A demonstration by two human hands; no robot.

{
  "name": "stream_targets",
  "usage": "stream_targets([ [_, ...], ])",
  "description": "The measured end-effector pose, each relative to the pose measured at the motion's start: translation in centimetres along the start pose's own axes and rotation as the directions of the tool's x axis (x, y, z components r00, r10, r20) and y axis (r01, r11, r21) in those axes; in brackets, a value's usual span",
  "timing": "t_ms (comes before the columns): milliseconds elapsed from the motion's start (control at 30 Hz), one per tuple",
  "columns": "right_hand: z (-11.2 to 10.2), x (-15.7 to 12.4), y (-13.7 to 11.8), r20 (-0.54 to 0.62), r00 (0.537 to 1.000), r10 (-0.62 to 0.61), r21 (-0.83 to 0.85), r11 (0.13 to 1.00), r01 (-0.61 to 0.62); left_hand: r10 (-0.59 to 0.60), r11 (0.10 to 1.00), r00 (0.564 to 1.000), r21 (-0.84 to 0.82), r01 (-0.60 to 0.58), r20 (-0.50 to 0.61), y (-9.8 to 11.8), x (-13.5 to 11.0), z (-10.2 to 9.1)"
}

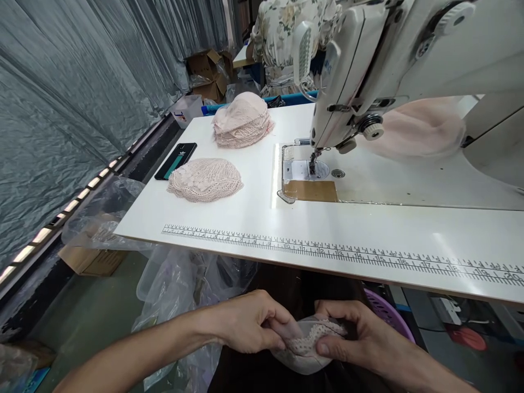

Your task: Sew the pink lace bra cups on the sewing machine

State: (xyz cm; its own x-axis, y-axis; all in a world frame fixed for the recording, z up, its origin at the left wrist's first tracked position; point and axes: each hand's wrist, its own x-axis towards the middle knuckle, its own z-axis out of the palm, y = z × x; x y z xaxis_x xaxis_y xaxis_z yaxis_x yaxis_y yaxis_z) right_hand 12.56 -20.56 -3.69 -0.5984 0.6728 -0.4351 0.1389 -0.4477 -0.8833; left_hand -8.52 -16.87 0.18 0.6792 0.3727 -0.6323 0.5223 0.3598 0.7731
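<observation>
Below the table's front edge, my left hand (245,322) and my right hand (356,335) both grip one pale pink lace-trimmed fabric piece (307,344) in my lap. Thumbs and fingers pinch its lace edge from either side. On the white sewing table (254,218) a small pile of pink lace pieces (204,179) lies at the left. A taller stack of the same pieces (242,126) sits farther back. The white sewing machine (401,65) stands at the right, its needle (313,161) over the metal plate.
A black phone (176,160) lies beside the near lace pile. A printed ruler (339,254) runs along the table's front edge. Clear plastic bags (180,278) hang at the left, above a cardboard box (90,261). A purple basket (387,311) sits under the table. A person in a floral dress (286,38) stands behind.
</observation>
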Motion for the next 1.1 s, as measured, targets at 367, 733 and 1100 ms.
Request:
stream_targets([
  [367,0.9,-0.7,-1.4,-0.067,0.997,-0.027,-0.077,0.997,0.022,0.113,0.993,0.993,0.026,-0.114,0.034,0.7,-0.8,-0.2],
  [733,0.4,-1.5,-1.5,-0.098,0.99,-0.106,-0.185,0.979,0.086,0.092,0.995,0.991,0.032,-0.09,-0.094,0.8,0.3,1.0],
  [1100,-0.1,-1.5,-1.2,-0.084,0.987,-0.139,-0.189,0.974,0.121,0.053,0.994,0.992,0.106,-0.041,-0.114,0.8,0.4,0.9],
])
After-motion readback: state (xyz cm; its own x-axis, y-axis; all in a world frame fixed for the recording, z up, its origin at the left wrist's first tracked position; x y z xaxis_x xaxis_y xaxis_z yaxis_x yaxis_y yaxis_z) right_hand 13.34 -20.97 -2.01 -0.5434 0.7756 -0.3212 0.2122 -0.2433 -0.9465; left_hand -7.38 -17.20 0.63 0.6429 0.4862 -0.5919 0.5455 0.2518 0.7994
